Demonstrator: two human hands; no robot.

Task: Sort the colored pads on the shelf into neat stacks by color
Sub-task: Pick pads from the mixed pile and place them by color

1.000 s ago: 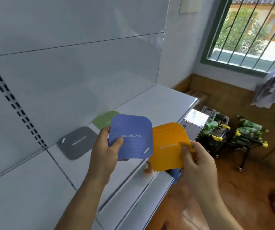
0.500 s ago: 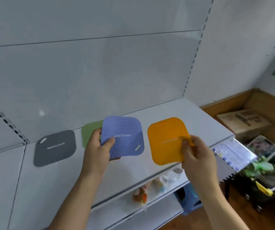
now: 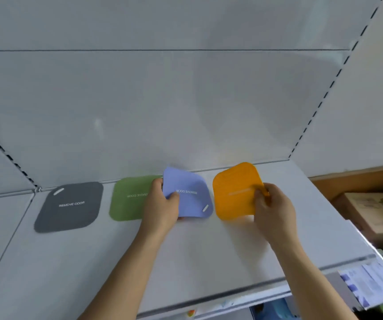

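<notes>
My left hand [image 3: 161, 207] grips a blue pad [image 3: 189, 192] by its left edge, held tilted just above the white shelf [image 3: 197, 255]. My right hand [image 3: 272, 205] pinches the right edge of an orange pad [image 3: 235, 191], also tilted over the shelf, right of the blue one. A green pad [image 3: 129, 198] lies flat on the shelf, its right side hidden behind my left hand. A dark grey pad [image 3: 69, 206] printed "REMOVE ODOR" lies flat further left.
The shelf's white back panel [image 3: 186, 100] rises right behind the pads. A cardboard box [image 3: 377, 211] sits to the right beyond the shelf's end. A clear plastic sleeve with paper [image 3: 370, 285] hangs at the shelf's front right corner.
Both hands have carried the blue and orange pads forward and down toward the shelf surface. The view has swung left, so the shelf now fills the frame.
</notes>
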